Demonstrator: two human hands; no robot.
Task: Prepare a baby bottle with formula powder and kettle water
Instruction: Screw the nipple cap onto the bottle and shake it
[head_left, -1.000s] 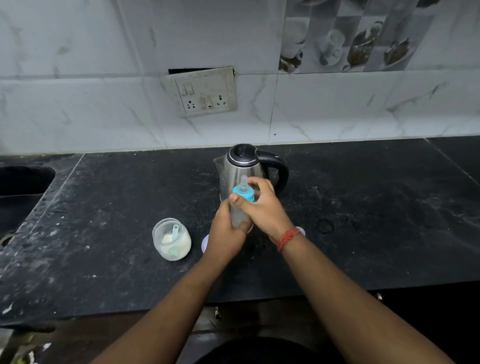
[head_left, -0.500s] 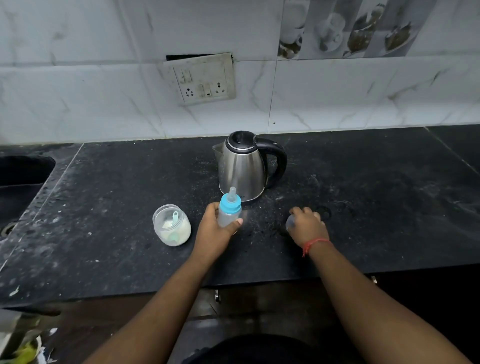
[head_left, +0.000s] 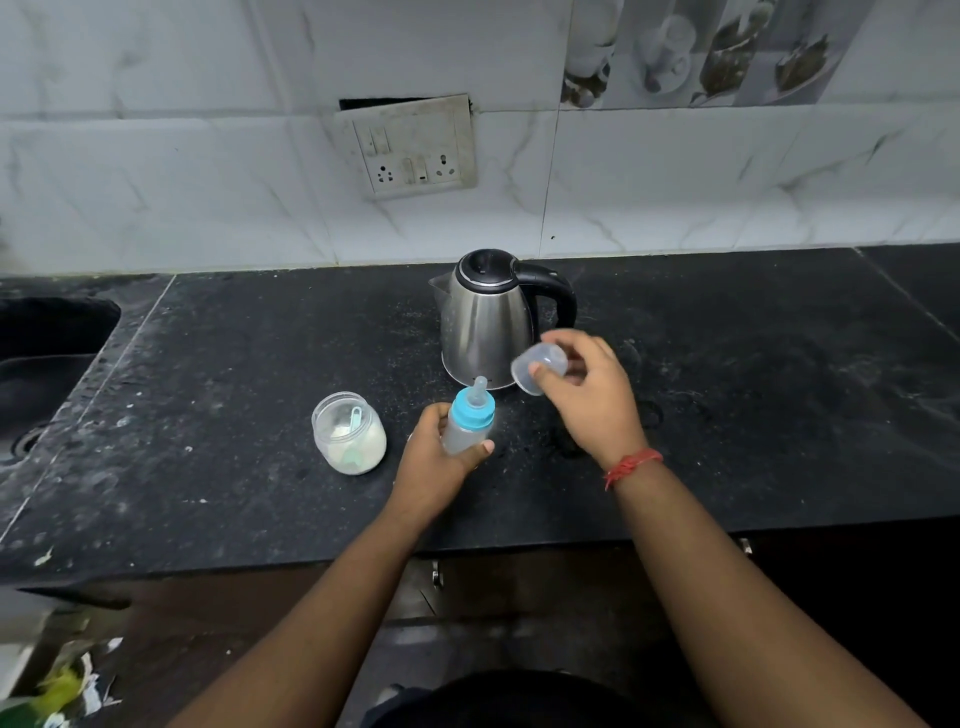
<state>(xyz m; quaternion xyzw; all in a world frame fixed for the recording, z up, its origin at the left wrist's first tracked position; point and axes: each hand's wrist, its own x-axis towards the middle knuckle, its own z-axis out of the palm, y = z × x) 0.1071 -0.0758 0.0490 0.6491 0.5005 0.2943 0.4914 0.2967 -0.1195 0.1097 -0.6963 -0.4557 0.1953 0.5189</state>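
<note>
The black stone counter (head_left: 208, 415) runs across the view below a white marble-look tiled wall (head_left: 156, 182), and a dark sink (head_left: 47, 358) is cut into its left end. A switch and socket plate (head_left: 415, 148) sits tilted on the wall above the middle of the counter. Below it, near the back of the counter, a steel kettle (head_left: 485, 325) stands upright with its black lid on, spout to the left and black handle to the right. Left of the kettle and nearer the front edge stands an open clear jar (head_left: 349, 434) with white powder in its bottom and a pale green scoop inside. The left hand (head_left: 439, 457) has its fingers and thumb curled round the baby bottle (head_left: 467, 421), which is held just in front of the kettle, leaning a little to the right, with its blue collar and clear teat on top; whether its base touches the counter cannot be told. The right hand (head_left: 592, 395) is raised just right of the bottle and pinches a small clear dome cap (head_left: 537, 366) between thumb and fingers, its open mouth turned toward the bottle and apart from it. A red thread band (head_left: 631, 467) circles the right wrist
</note>
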